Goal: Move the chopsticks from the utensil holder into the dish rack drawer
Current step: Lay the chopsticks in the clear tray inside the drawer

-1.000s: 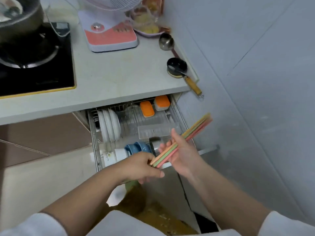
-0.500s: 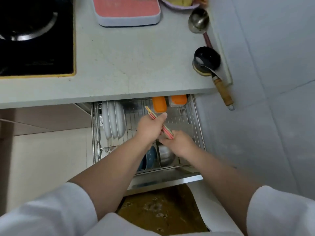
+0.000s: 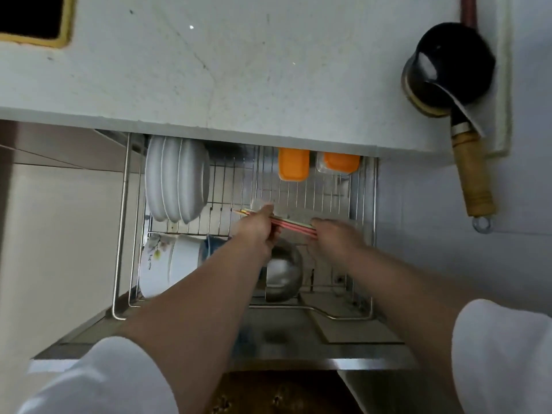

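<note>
**Two hands, one bundle, not yet laid down**

Both hands hold the chopsticks (image 3: pixel 294 226) over the open drawer (image 3: pixel 343 317). Left hand (image 3: pixel 257 227) is closed around the bundle near its left end; right hand (image 3: pixel 336 234) pinches the right end. Bundle lies level, crosswise, above the wire rack; whether it touches the rack I cannot tell. Sticks are too blurred to count. Judgement: transfer nearly done; release and withdrawal remain.

Count in drawer: four white plates (image 3: pixel 176 182) on edge, two orange-lidded boxes (image 3: pixel 293 164), one steel bowl (image 3: pixel 282 271), one white bowl (image 3: pixel 167 265). On the counter (image 3: pixel 209 70): one black ladle (image 3: pixel 448 67).
</note>
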